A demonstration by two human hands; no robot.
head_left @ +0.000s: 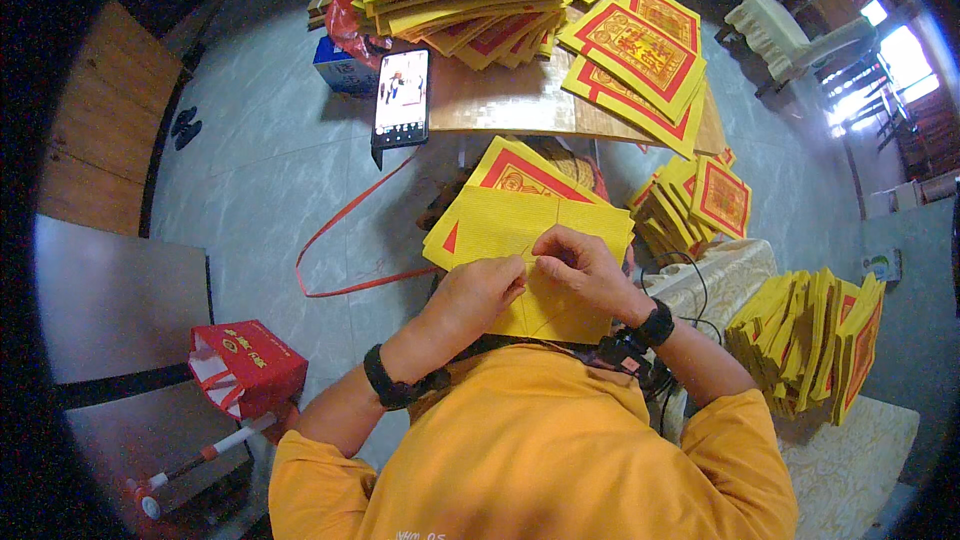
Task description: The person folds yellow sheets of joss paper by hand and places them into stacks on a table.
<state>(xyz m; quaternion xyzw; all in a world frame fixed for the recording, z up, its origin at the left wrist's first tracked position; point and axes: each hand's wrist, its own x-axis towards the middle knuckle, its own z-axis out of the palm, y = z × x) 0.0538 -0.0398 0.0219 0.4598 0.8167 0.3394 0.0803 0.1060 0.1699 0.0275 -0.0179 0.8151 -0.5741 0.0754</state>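
Yellow paper point(490, 223) is overlain by left hand point(468, 292) and right hand point(590, 268), each grip pinched together (contents indiscernible).

Directly beneath the fingers point(558, 242), yellow paper point(490, 215) fills the space. Left of them, a passage opens over the floor point(250, 200), crossed by a red strap point(372, 286). Ahead of them, the table point(490, 105), phone point(402, 100) and tall stack point(465, 10) stand in the way; to their right, bundles point(815, 345) crowd the path.

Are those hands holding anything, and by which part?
Left hand and right hand curl their fingers over the middle of the yellow paper; what they pinch, if anything, is too small to tell.
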